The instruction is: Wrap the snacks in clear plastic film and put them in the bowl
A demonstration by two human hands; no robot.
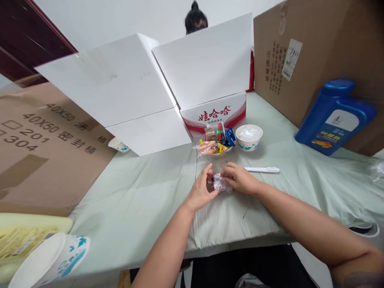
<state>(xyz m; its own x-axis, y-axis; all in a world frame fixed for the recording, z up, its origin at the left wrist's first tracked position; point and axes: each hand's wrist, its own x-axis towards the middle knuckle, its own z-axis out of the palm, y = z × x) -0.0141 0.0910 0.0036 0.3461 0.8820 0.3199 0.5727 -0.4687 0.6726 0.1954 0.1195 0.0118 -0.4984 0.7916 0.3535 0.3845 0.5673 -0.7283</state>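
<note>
Pinching a small, crinkled, clear plastic packet at its right end with the right hand, at its left between thumb and curled fingers of the left hand, over pale green cloth, nearer than colourful wrapped snacks.

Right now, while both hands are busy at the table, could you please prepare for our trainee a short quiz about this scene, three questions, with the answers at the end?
1. Choose one. What is between the left hand and the right hand?
A) a pair of scissors
B) crinkled clear plastic
C) a marker pen

2. True or false? From the wearer's view, the blue jug stands to the right of the small patterned bowl.

3. Fill in one word. The pile of wrapped snacks sits in front of a white box whose large lettering is ____.

Key: 1. B; 2. True; 3. red
</note>
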